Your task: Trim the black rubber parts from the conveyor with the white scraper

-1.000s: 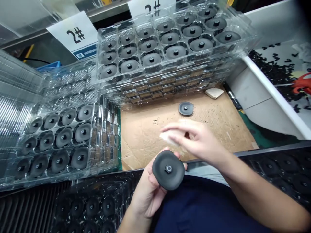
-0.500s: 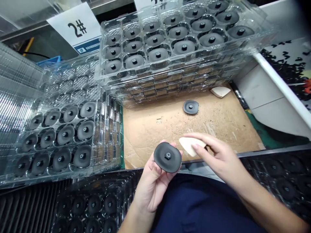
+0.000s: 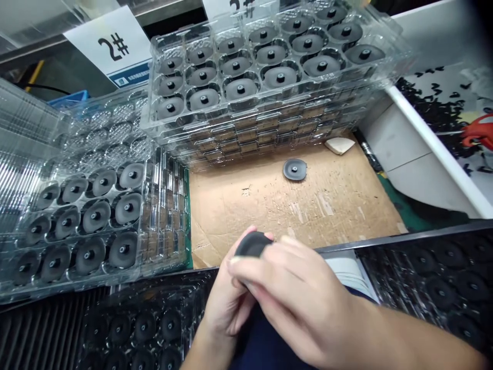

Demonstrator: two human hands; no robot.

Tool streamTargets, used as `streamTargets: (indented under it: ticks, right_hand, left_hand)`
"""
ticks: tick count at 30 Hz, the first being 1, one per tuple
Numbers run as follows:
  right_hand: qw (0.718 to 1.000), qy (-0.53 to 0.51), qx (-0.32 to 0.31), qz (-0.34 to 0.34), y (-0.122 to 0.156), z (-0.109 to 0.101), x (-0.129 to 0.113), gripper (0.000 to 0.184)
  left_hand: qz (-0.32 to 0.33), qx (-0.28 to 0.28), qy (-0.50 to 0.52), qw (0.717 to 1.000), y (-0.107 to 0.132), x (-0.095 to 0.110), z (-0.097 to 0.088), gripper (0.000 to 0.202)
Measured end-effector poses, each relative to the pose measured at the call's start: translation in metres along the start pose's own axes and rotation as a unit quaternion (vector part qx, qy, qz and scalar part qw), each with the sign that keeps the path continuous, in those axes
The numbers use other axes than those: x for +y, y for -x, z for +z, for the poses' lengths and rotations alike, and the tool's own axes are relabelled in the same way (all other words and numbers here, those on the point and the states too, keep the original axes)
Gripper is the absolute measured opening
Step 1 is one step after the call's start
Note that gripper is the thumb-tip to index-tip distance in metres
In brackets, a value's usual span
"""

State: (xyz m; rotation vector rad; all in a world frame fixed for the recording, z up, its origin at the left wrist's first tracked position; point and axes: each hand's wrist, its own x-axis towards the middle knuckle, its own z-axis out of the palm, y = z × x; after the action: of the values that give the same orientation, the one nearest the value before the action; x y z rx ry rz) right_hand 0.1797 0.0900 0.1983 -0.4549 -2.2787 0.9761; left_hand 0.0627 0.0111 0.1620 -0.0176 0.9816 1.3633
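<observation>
My left hand [image 3: 225,303] grips a round black rubber disc [image 3: 252,244] near my lap; only the disc's top edge shows above my fingers. Over it lies my right hand [image 3: 292,293], fingers curled and pressed against the disc's face, hiding most of it. Whatever my right hand holds is hidden under its fingers. A second black disc [image 3: 295,170] with a centre hub lies alone on the brown cardboard sheet [image 3: 269,205] beyond my hands.
Clear plastic trays of black discs stand stacked at the back [image 3: 269,77] and at the left [image 3: 88,216]. Dark trays of discs lie in front at lower left [image 3: 142,329] and at the right [image 3: 435,277]. A cream-coloured wedge [image 3: 339,146] rests by the back stack. White "2#" signs [image 3: 110,49] hang behind.
My right hand, which held a cream-coloured wedge beside the disc, has come down over the disc and covers its face. The left hand has tilted the disc toward me.
</observation>
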Motion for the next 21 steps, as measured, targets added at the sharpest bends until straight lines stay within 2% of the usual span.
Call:
streamTargets:
  ticks: [2, 3, 6, 8, 10, 12, 13, 15, 18, 21]
  right_hand:
    - [0.997, -0.028, -0.059, 0.03, 0.01, -0.012, -0.002, 0.024]
    - [0.996, -0.015, -0.07, 0.058, 0.014, -0.018, -0.002, 0.023]
    - [0.988, 0.1, -0.03, 0.114, 0.017, -0.029, -0.001, 0.025]
    - [0.988, 0.144, 0.002, 0.057, 0.008, -0.028, 0.003, 0.027]
    - [0.994, 0.102, -0.004, -0.047, -0.004, -0.024, 0.011, 0.031]
    - [0.995, 0.04, -0.037, -0.086, -0.015, -0.024, 0.023, 0.033]
    - [0.996, 0.034, -0.044, -0.066, -0.017, -0.024, 0.029, 0.032]
    - [0.998, 0.055, -0.019, 0.021, -0.012, -0.026, 0.039, 0.028]
    - [0.988, 0.038, 0.02, 0.145, 0.016, -0.02, 0.048, 0.025]
    - [0.969, -0.024, -0.035, 0.244, 0.054, -0.004, 0.057, 0.025]
  left_hand:
    - [0.004, -0.006, 0.01, 1.0, 0.001, 0.002, -0.001, 0.049]
    - [0.001, -0.012, 0.018, 1.0, 0.002, 0.001, -0.002, 0.049]
    - [-0.006, -0.019, 0.043, 0.999, 0.001, -0.002, -0.001, 0.051]
    - [-0.005, -0.02, 0.05, 0.999, 0.001, -0.004, 0.002, 0.053]
    - [-0.006, -0.024, 0.048, 0.999, 0.001, -0.003, 0.005, 0.047]
    - [-0.008, -0.036, 0.041, 0.999, 0.003, -0.001, 0.007, 0.036]
    - [-0.009, -0.039, 0.039, 0.998, 0.004, 0.001, 0.007, 0.034]
    - [-0.027, -0.054, 0.043, 0.997, 0.006, 0.003, 0.004, 0.039]
    - [-0.058, -0.084, 0.063, 0.993, 0.008, 0.006, -0.003, 0.046]
    - [-0.053, -0.122, 0.092, 0.987, 0.005, 0.005, -0.009, 0.048]
